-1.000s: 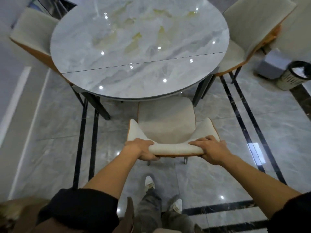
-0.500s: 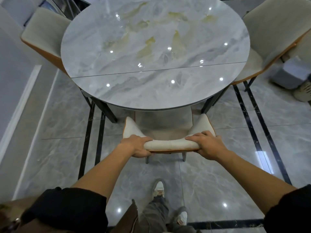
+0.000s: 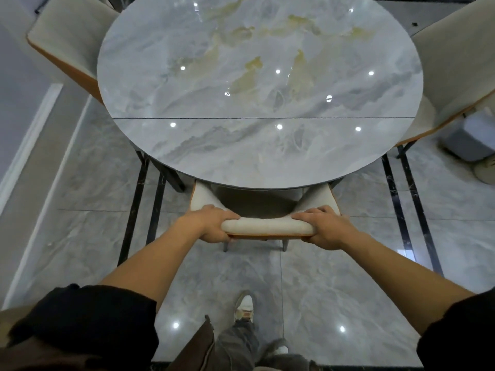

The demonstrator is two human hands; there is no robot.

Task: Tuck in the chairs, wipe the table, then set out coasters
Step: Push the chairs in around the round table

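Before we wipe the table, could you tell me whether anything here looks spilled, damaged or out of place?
Nothing stands out. The round table shows no spill, only marble veining and light reflections. Left hand and right hand grip the near chair, which sits squarely.

You've pushed the near chair (image 3: 266, 226) further under the round table (image 3: 257, 84): a second ago most of its seat lay clear of the table's edge, and now the seat sits almost wholly beneath it. You've stepped closer to the table too.
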